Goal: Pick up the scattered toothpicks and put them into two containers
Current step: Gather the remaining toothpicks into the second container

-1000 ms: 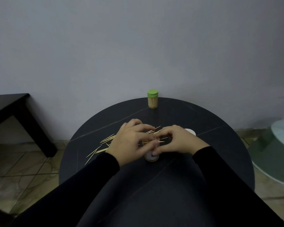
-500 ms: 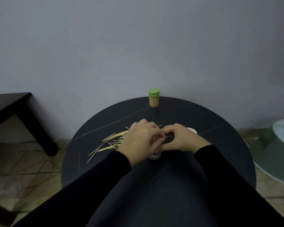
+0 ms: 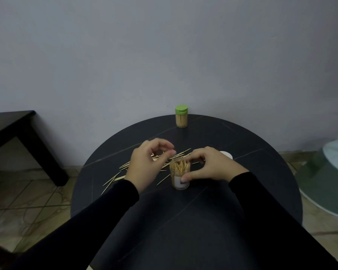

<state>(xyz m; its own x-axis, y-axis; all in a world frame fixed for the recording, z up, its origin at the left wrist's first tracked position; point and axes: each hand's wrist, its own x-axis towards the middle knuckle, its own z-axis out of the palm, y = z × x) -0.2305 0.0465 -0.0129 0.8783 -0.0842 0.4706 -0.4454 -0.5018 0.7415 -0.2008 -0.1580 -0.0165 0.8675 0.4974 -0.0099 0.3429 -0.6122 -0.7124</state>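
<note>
The right hand [image 3: 209, 165] grips the open container [image 3: 179, 175]; the left hand [image 3: 147, 164] hovers beside it, fingers curled, contents unclear. Toothpicks [image 3: 125, 171] beneath the left hand look light, stiff, rollable: pinch them mid-shaft.

A round black table [image 3: 242, 191] with thin pale veins across its top stands close against a plain grey wall [image 3: 164, 45]. To the left, a dark wooden bench [image 3: 12, 129] shows one corner and one leg — the rest runs off the picture's edge. Beyond the table's right edge sits a pale green round thing [image 3: 326, 178], too blurred to identify. The floor [image 3: 27, 201] has beige tiles with dark curling lines — seen on both sides.
</note>
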